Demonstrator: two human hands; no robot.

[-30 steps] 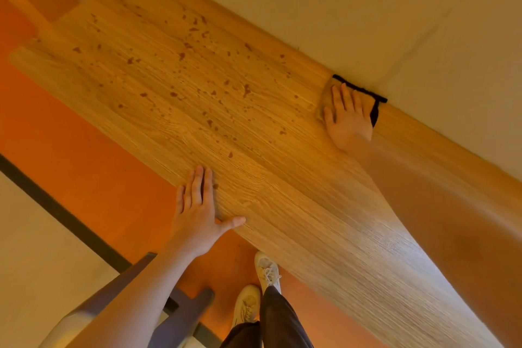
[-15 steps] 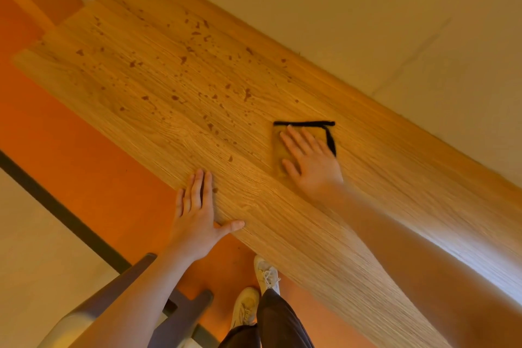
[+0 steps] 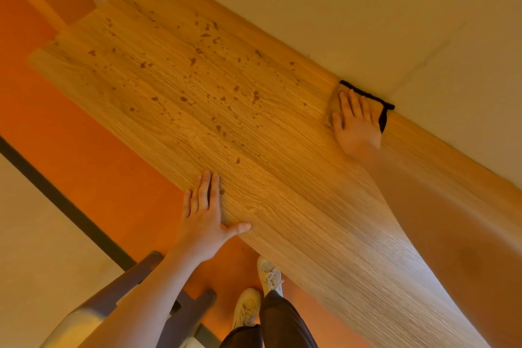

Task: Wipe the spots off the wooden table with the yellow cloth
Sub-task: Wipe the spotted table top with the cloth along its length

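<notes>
From the head camera we look down on one wooden table (image 3: 296, 206) that runs diagonally across the view, its far long edge against a pale wall (image 3: 339, 8). We count two hands on it. Our right hand (image 3: 356, 124) lies flat on the one yellow cloth (image 3: 334, 102) at the table's far edge, touching the wall; the fingers are straight and slightly fanned, pressing the cloth down rather than pinching it. Most of the cloth is hidden under the palm, and we see only its yellow corner left of the fingers and its black hem (image 3: 367, 96) along the wall side and down the right side.

Our left hand (image 3: 204, 220) rests palm down on the table's near edge, four fingers straight and close together, the thumb stretched out to the right along the wood. It holds nothing.

The dark spots (image 3: 220, 65) are scattered over the left and middle of the tabletop, between the two hands and beyond them toward the far left corner; they are too many and too small for us to count reliably, perhaps several dozen. The wood to the right of both hands shows plain grain.

Below the table edge we count two pale laced shoes (image 3: 269, 274) on an orange floor (image 3: 99, 155), dark trouser legs (image 3: 285, 325), and one dark chair frame (image 3: 158, 299) under the left forearm.
</notes>
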